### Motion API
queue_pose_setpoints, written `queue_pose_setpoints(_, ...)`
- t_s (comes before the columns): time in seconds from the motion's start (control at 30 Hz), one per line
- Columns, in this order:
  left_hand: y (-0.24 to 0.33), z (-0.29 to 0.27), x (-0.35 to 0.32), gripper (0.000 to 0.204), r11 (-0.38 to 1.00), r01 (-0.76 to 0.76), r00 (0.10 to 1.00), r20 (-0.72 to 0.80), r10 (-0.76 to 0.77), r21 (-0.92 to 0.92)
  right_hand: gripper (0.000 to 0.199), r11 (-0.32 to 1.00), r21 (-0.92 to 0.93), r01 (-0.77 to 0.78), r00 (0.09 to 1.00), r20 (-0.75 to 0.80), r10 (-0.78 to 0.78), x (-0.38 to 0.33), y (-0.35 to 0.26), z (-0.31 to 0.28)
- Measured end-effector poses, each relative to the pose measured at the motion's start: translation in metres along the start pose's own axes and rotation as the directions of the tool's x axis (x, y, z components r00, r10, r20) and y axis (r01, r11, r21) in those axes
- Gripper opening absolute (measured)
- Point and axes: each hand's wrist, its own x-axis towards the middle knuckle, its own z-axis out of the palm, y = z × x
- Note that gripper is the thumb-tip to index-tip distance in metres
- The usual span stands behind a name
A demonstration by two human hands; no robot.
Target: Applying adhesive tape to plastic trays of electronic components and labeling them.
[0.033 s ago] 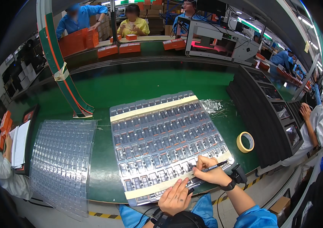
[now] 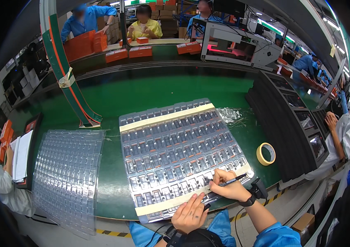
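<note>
A clear plastic tray (image 2: 122,122) with rows of filled pockets lies in front of me on the green bench. One strip of cream tape (image 2: 168,117) crosses its far side and another its near side. My right hand (image 2: 226,187) grips a dark marker pen (image 2: 233,180) like a writing tool, its point end hidden by the fingers, over the near tape strip's right part. On that same strip, further left, my left hand (image 2: 190,213) rests with extended fingers. A short black marker cap (image 2: 206,207) juts out at its thumb side.
Empty clear trays (image 2: 67,173) are stacked at the left. A tape roll (image 2: 266,154) lies right of the filled tray, beside a stack of black foam trays (image 2: 282,127). A green post (image 2: 65,78) rises at the back left. Co-workers sit across the bench and at both sides.
</note>
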Motion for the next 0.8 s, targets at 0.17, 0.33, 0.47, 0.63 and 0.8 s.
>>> queue_pose_setpoints(0.17,0.000,0.000,0.001,0.018,1.000,-0.003,1.000,-0.009,0.003,0.011,0.026,1.000,0.014,-0.015,0.999,-0.051,0.016,0.001,-0.004,0.003)
queue_pose_setpoints(0.33,-0.001,0.002,0.001,0.019,1.000,-0.003,1.000,-0.009,0.003,0.003,0.027,1.000,0.002,0.007,0.995,-0.102,-0.007,0.002,0.003,0.003)
queue_pose_setpoints(0.47,-0.002,0.000,0.002,0.019,1.000,-0.012,1.000,0.002,0.012,0.007,0.023,0.967,0.246,-0.062,0.970,-0.215,0.117,0.002,0.004,-0.011)
queue_pose_setpoints(0.63,-0.001,0.000,0.001,0.018,1.000,-0.015,1.000,-0.005,0.016,0.002,0.016,0.972,0.229,-0.049,0.992,-0.100,0.074,0.000,0.004,-0.020)
queue_pose_setpoints(0.8,-0.001,0.001,0.002,0.018,1.000,-0.026,0.999,-0.024,0.026,0.008,0.022,0.997,0.078,-0.020,0.997,-0.079,0.026,-0.001,0.007,-0.011)
